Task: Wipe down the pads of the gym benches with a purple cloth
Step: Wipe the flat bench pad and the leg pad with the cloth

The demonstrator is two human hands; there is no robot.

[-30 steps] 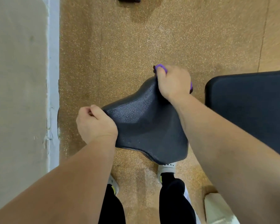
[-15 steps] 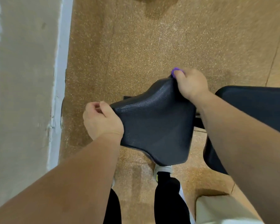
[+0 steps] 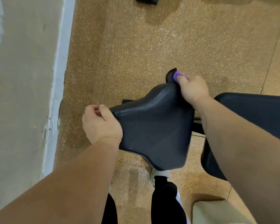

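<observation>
Purple cloth (image 3: 176, 77) in R hand (image 3: 193, 89), prob. touching pad (image 3: 155, 130).

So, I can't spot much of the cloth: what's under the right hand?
A bit of purple cloth pokes out past the right hand, at the far corner of the seat pad. The rest of the cloth is covered by the hand.

The left forearm (image 3: 63, 183) rises from the lower left corner of the frame, and the right forearm (image 3: 242, 151) comes in from the lower right. The left hand (image 3: 102, 125), left of centre, grips a corner of the seat pad (image 3: 155, 130), thumb on top and fingers curled. The right hand (image 3: 193, 89), higher and right of centre, is knuckles-up with its fingers bunched round the purple cloth (image 3: 176, 77).
</observation>
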